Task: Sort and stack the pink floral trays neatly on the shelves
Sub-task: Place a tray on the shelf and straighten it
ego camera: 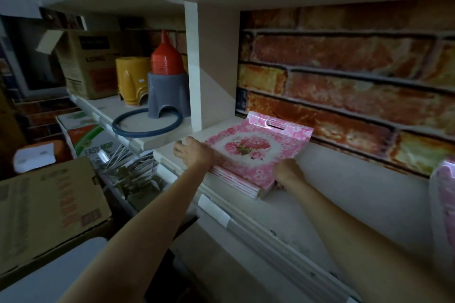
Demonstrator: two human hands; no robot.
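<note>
Pink floral all over, the stack of trays (pixel 256 152) is lying flat on the white shelf (pixel 344 179), sitting a bit skewed, with its far handle-slot end close up against the brick-pattern back wall (pixel 344 69) and its near corner close to the shelf's front edge. We've got both hands on it: our left hand (pixel 197 154) is at the stack's left edge, fingers loose and spread, resting against the side of the trays, while our right hand (pixel 289 171) is curled around the near right corner, gripping the edges of the stack. So the hands are apart, one on each side of the pile. Over at the far right edge of the view there's another pink tray (pixel 443 194), only partly visible, well apart from the stack. Past the white upright divider (pixel 194 69) on the left, the next compartment holds a blue ring (pixel 147 125), a grey stool (pixel 167 96) with a stack of red funnels (pixel 166 56) on top, some yellow stools (pixel 131 79) and a cardboard box (pixel 86 64). Lower left we can see an "EASY MOP" box (pixel 91 140) and a bigger open carton (pixel 49 206).
</note>
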